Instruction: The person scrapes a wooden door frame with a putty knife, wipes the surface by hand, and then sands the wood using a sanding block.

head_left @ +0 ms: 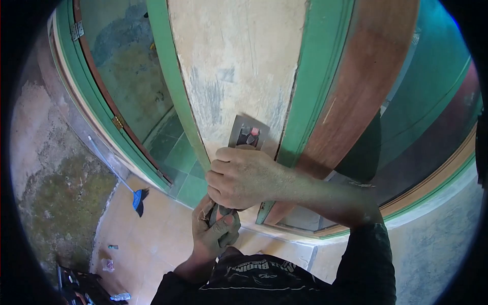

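— So, what do we have in our hands here?

— Both of ours are wrapped around one tool, a metal scraper (247,135). Our right hand (244,178) sits on top, fingers curled tight over the upper handle just under the blade. Our left hand (216,231) closes around the lower end of the handle, right below the right one and touching it.

— And the blade itself?

— It sticks up just above our right knuckles and lies flat against the cream plastered wall strip (236,66), where grey scraped patches show on either side of it.

— What flanks the grip?

— A green door frame (173,86) runs just to the left of it, a green moulding (315,76) beside a brown wooden board (366,81) to the right. Well off to the lower left, a blue broom (136,198) lies on the tiled floor (152,239).
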`<state>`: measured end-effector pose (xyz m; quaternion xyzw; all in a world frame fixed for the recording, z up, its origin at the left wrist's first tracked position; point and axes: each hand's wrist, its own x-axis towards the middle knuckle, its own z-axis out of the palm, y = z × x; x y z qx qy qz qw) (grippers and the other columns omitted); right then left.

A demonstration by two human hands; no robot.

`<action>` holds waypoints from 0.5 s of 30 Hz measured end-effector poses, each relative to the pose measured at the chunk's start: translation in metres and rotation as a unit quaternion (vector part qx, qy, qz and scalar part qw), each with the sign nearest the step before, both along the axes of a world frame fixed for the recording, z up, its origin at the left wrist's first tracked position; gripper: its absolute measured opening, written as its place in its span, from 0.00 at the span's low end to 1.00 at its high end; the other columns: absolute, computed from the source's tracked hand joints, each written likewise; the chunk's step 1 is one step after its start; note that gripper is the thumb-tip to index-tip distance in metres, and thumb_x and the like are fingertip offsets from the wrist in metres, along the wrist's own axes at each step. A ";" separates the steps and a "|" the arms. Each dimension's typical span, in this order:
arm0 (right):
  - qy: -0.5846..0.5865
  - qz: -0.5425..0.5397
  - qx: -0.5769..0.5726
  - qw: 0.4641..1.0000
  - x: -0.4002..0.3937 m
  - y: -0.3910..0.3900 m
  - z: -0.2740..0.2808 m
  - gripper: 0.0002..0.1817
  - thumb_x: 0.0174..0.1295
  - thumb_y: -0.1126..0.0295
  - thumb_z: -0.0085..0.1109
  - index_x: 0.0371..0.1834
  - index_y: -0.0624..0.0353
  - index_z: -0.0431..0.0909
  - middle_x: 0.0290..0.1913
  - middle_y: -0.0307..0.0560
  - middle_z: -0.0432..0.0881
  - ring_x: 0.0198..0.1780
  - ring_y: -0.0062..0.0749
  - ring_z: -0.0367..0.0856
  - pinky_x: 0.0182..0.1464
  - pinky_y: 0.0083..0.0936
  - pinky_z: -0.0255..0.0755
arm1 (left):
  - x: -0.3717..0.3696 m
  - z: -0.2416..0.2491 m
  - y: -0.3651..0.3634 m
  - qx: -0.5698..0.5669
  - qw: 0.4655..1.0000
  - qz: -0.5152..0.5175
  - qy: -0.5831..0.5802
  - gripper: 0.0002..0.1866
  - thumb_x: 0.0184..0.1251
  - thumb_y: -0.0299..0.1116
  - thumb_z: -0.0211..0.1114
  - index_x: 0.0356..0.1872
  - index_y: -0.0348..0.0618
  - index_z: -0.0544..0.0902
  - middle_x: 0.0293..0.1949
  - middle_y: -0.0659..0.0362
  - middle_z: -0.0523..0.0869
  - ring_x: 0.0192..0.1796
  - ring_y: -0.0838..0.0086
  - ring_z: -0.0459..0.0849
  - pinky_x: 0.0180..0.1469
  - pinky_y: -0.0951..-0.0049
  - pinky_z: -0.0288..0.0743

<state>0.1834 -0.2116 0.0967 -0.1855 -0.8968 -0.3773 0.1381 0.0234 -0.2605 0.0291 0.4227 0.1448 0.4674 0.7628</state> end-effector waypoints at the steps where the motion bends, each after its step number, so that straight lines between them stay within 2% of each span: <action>1: -0.012 -0.006 -0.016 1.000 0.000 0.000 0.000 0.09 0.45 0.66 0.59 0.13 0.52 0.72 0.19 0.31 0.69 0.25 0.20 0.71 0.30 0.21 0.61 | 0.001 0.001 0.000 0.000 1.000 0.002 0.001 0.19 0.63 0.31 0.65 0.50 0.35 0.67 0.18 0.64 0.69 0.13 0.86 0.61 0.13 0.84 0.49; 7: 0.033 0.005 -0.001 0.999 -0.008 0.011 0.014 0.09 0.46 0.65 0.59 0.14 0.52 0.72 0.19 0.31 0.70 0.26 0.21 0.72 0.31 0.21 0.62 | -0.004 0.024 0.004 0.026 0.999 0.042 0.008 0.19 0.63 0.32 0.65 0.49 0.34 0.68 0.17 0.64 0.69 0.12 0.86 0.60 0.13 0.83 0.49; 13: 0.041 0.029 -0.020 0.999 -0.009 0.009 -0.003 0.09 0.45 0.64 0.59 0.14 0.52 0.71 0.19 0.31 0.69 0.26 0.21 0.71 0.31 0.21 0.62 | -0.002 0.007 -0.001 0.012 0.998 0.052 0.020 0.19 0.64 0.32 0.64 0.48 0.34 0.68 0.16 0.64 0.68 0.12 0.86 0.60 0.14 0.83 0.49; 15: 0.050 0.036 -0.021 0.998 -0.009 0.010 0.004 0.10 0.45 0.64 0.59 0.13 0.52 0.71 0.19 0.31 0.69 0.26 0.21 0.71 0.32 0.21 0.62 | -0.004 0.015 -0.001 0.031 0.998 0.053 0.017 0.19 0.64 0.33 0.64 0.47 0.34 0.68 0.16 0.65 0.68 0.12 0.86 0.60 0.14 0.83 0.50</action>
